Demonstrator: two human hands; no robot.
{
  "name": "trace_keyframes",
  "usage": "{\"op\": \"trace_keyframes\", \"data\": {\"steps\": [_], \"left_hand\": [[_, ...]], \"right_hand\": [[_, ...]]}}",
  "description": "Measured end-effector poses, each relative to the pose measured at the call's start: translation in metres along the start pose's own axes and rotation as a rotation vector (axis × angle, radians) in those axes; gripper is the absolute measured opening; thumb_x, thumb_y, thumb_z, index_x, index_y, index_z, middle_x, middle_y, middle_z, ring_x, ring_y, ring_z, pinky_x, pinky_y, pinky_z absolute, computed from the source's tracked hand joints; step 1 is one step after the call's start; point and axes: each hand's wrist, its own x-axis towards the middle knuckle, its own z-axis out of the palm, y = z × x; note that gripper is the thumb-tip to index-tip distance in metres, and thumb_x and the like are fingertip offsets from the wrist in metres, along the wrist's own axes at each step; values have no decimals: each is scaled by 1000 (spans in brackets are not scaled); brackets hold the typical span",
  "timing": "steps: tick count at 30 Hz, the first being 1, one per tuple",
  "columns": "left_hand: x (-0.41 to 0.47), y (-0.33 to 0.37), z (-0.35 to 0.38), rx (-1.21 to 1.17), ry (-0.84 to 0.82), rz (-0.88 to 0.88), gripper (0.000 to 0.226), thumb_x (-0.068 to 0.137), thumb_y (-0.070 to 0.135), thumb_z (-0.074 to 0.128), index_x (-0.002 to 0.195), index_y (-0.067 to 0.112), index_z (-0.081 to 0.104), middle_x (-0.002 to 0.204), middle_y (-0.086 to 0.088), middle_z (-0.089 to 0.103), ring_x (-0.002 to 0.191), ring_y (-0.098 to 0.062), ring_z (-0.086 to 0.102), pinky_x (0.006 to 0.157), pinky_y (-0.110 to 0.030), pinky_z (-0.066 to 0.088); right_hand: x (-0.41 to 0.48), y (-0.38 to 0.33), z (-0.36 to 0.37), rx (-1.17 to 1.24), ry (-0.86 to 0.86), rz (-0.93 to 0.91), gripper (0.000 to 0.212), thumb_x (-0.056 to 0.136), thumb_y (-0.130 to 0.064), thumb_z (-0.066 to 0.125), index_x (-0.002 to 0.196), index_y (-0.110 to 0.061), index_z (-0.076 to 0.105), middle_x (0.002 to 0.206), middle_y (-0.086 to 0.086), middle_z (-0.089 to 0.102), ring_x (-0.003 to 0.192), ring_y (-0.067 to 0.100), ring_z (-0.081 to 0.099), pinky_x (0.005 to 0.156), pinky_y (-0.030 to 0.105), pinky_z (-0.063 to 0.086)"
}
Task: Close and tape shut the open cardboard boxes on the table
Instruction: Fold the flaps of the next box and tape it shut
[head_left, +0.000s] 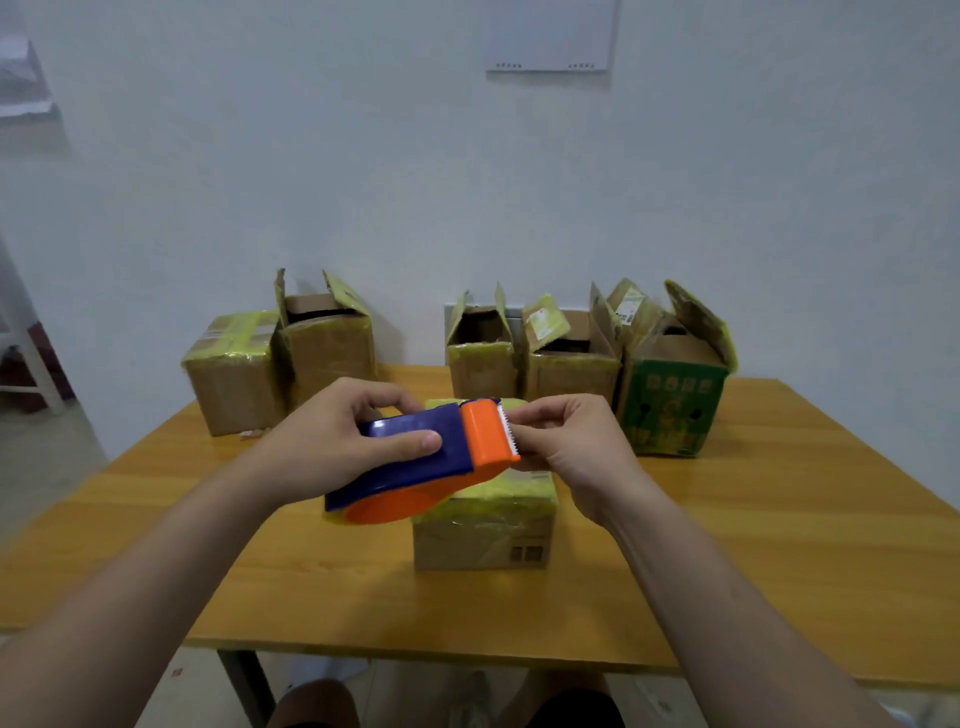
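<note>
My left hand (332, 441) grips a blue and orange tape dispenser (431, 457) above a small closed cardboard box (485, 525) covered in yellow tape, at the table's middle. My right hand (571, 441) pinches at the dispenser's serrated cutter end, where the tape end lies. At the back of the table stand several boxes: a closed taped box (231, 374) at the left, an open box (327, 343) beside it, two open brown boxes (480, 353) (569, 364), and an open green box (672, 400) at the right.
The wooden table (753, 545) stands against a pale wall. Its near edge runs just above my knees (317, 706). A white frame (31, 364) stands on the floor at the far left.
</note>
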Motion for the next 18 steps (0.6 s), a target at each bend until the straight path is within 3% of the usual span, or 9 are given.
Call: {"op": "trace_keyframes", "data": {"steps": [6,10,13,18], "left_hand": [[1,-4,-3,67,-59,-32,37,80,55,74,110,33,71,98,15,77,93,-11,75,72,-31,63],[1,-9,-27,96,-49,-54,38,82,61,76,106,31,75,98,11,78,89,-12,75,76,-37,62],[-1,-19,-46,100,-69,-111,46,72,66,74,105,35,76,101,11,78,92,-13,75,79,-43,63],[2,-24,-44,133,-140,-126,60,56,83,72,103,45,73,102,14,77,94,-12,75,78,-40,64]], "right_hand": [[-5,13,-3,32,0,81,7,90,-2,73,96,-2,77,86,10,79,80,20,78,62,22,59],[-2,21,-32,81,135,126,11,87,0,77,97,0,77,85,17,78,76,23,77,67,25,61],[-5,28,-49,14,113,156,12,86,0,77,98,0,78,87,16,79,81,25,78,70,28,63],[-9,38,-45,-34,98,176,10,86,2,76,95,-2,79,86,14,79,80,27,78,69,28,63]]}}
